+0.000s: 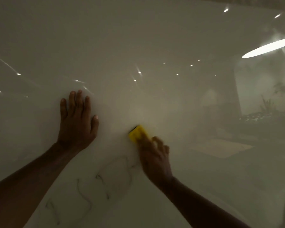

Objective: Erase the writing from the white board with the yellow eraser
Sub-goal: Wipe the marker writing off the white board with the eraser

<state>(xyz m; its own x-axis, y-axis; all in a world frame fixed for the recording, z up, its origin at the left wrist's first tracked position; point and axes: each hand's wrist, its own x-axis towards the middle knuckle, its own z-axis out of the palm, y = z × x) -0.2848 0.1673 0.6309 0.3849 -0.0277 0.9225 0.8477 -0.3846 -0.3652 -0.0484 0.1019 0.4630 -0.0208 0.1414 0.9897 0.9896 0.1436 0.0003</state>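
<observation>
A glossy white board [138, 38] fills the view. My right hand [155, 157] grips the yellow eraser [137, 133] and presses it against the board; the hand looks blurred. My left hand [76, 120] rests flat on the board to the left of the eraser, fingers apart and pointing up, holding nothing. Faint grey writing [105, 181] in thin smeared strokes lies below both hands, between my forearms. The board area above the eraser shows no marks.
The board reflects ceiling lights [268, 47], small spotlights and a dim room with plants [283, 88] on its right side. The board's top edge [237, 0] shows at the upper right.
</observation>
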